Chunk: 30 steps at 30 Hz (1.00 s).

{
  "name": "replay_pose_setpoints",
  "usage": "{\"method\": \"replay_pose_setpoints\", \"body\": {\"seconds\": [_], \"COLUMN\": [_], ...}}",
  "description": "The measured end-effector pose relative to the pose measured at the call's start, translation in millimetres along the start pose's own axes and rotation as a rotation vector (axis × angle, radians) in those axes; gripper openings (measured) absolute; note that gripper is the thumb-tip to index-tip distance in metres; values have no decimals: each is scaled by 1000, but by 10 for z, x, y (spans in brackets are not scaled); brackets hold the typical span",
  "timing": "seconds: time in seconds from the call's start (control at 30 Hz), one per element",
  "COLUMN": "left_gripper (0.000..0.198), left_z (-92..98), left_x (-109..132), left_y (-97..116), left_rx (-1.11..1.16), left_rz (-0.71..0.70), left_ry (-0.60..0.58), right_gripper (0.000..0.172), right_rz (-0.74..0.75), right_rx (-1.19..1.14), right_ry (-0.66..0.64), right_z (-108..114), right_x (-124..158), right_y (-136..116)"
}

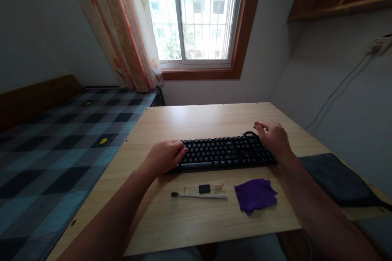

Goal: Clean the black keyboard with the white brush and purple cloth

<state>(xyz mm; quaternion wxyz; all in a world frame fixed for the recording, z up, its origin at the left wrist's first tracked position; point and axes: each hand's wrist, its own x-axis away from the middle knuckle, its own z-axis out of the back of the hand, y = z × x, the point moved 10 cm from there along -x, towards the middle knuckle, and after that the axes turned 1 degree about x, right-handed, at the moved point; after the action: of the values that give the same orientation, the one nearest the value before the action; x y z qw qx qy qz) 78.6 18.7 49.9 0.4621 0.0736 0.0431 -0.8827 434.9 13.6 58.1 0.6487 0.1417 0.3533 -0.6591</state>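
On tabletop [180,228] | left hand [165,156] closed on keyboard's [211,153] left end | right hand [273,136] half-curled at right end, hold unclear

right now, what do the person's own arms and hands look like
The left hand and right hand are bare, without gloves. The left forearm and right forearm show no sleeves, watch or bracelet. Rings are hard to rule out here.

2 bare forearms [119,208] | bare fingers [181,155] | greyish cloth [252,248] over lap
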Motion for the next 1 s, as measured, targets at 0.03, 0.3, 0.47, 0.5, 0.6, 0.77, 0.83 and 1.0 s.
{"method": "replay_pose_setpoints", "body": {"seconds": [0.03, 0.3, 0.47, 0.5, 0.6, 0.77, 0.83, 1.0], "left_gripper": [37, 18, 15, 15, 14, 12, 11, 10], "left_z": [-10, -154, -262, -277, -304, -332, -346, -352], "left_x": [26, 327, 410, 417, 430, 410, 394, 384], "left_y": [172, 1148, 1292, 1299, 1316, 1314, 1304, 1317], "left_rx": [9, 160, 157, 159, 167, 161, 156, 164], "left_rz": [-83, -478, -561, -568, -583, -562, -548, -559], "left_ry": [-44, -230, -256, -256, -254, -270, -280, -270], "right_gripper": [46, 40, 37, 36, 33, 31, 31, 32], "right_rz": [38, 193, 212, 220, 270, 342, 343, 361], "right_rx": [-34, -204, -260, -278, -354, -443, -454, -459], "right_ry": [10, 23, 49, 55, 78, 147, 174, 216], "right_z": [8, 9, 53, 66, 132, 274, 310, 353], "right_x": [11, 89, 102, 108, 136, 193, 207, 220], "right_y": [-108, -447, -464, -478, -547, -619, -613, -606]}}
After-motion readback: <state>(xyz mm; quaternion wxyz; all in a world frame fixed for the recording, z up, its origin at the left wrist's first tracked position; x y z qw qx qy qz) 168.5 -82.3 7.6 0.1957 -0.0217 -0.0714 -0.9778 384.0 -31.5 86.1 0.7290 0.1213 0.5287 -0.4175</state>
